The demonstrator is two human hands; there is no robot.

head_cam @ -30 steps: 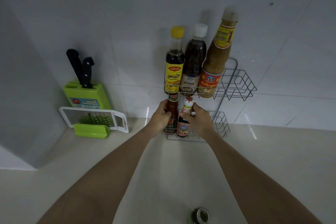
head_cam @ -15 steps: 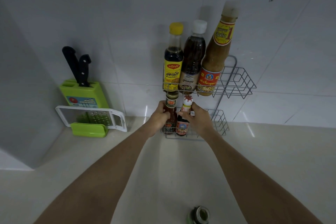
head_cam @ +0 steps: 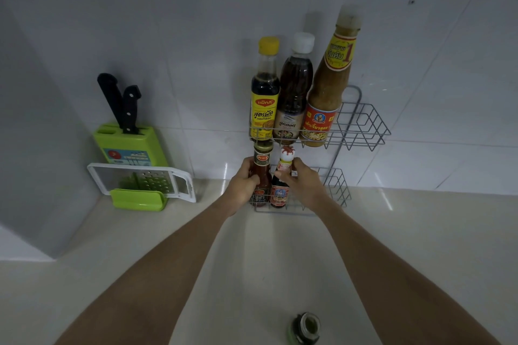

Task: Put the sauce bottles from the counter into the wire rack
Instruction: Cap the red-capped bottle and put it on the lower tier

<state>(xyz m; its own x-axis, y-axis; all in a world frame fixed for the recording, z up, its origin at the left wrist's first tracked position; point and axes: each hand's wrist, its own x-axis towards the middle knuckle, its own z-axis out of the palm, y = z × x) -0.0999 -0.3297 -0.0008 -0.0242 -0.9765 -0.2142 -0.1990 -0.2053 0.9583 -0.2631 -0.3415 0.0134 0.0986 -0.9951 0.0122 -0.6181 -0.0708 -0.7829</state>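
Observation:
A two-tier wire rack stands against the tiled wall. Its upper shelf carries a yellow-capped dark bottle, a white-capped dark bottle and a tall tan sauce bottle. On the lower shelf, at its left end, stand a red chilli sauce bottle and a small dark bottle with a white cap. My left hand grips the red bottle from the left. My right hand holds the small dark bottle from the right. A green-capped bottle stands on the counter near me.
A green knife block with two black-handled knives sits at the left against the wall. A white-framed grater leans in front of it. The right parts of both rack shelves hold nothing. A pale counter stretches between my arms.
Both hands stay on the two small bottles on the lower shelf. The view has shifted slightly; the bottles sit a touch deeper in the rack.

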